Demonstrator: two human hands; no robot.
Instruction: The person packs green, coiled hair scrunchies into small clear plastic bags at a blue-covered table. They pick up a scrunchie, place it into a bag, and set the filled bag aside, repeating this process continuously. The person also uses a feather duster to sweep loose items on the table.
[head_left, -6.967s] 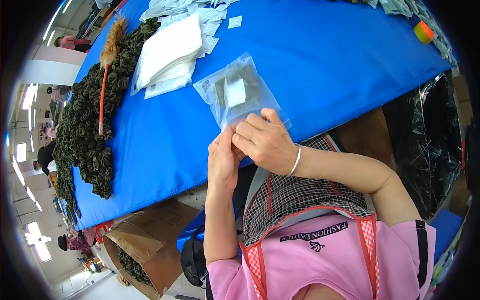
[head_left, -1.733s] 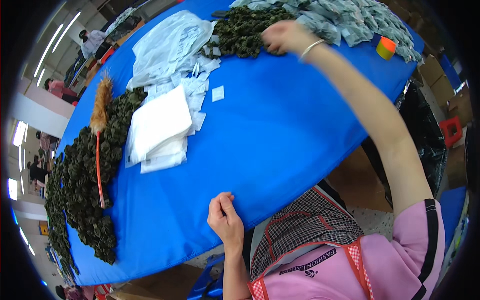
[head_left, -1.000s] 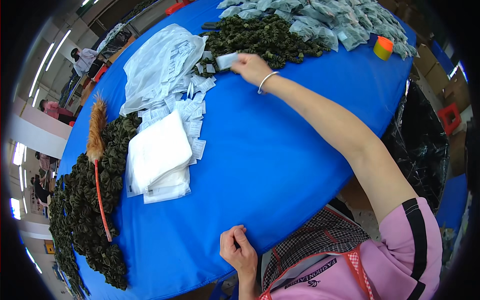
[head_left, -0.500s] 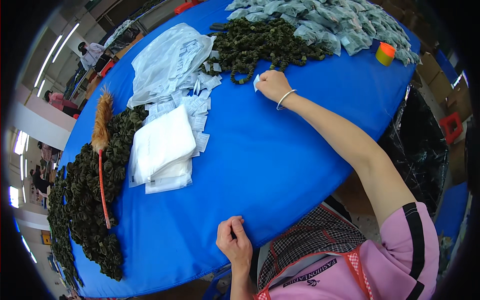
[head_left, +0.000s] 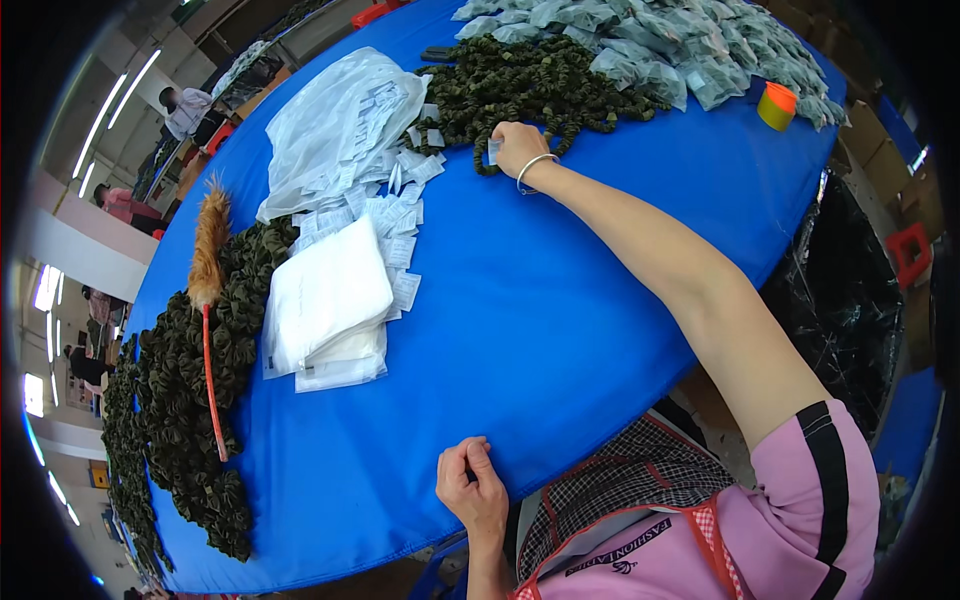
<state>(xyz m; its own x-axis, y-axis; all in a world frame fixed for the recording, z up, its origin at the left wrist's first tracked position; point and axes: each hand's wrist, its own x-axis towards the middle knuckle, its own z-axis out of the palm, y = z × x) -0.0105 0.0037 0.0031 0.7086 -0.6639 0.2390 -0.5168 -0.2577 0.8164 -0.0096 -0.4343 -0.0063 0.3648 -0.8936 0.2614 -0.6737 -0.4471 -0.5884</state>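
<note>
My right hand (head_left: 521,148) is closed on a small white printed packet (head_left: 493,150), at the near edge of a heap of dark green scrunchie-like fabric rings (head_left: 520,85). Its fingertips are partly hidden from view. At the table's near edge rests my left hand (head_left: 472,482), fingers curled in and thumb laid over them, with nothing showing in it. Many more small white packets (head_left: 403,245) spill from a large translucent plastic bag (head_left: 320,130) left of the right hand. Flat clear plastic bags (head_left: 330,290) lie stacked in front of them.
Dark green gathered fabric pieces (head_left: 195,400) are heaped along the left side, with a fluffy brown duster (head_left: 208,250) on top. Filled clear packages (head_left: 700,60) pile up at the far right beside an orange-yellow roll (head_left: 776,106). A blue cover (head_left: 560,350) spreads over the table.
My right hand has moved left with the small packet, closer to the dark green heap. The left hand has stayed at the table edge.
</note>
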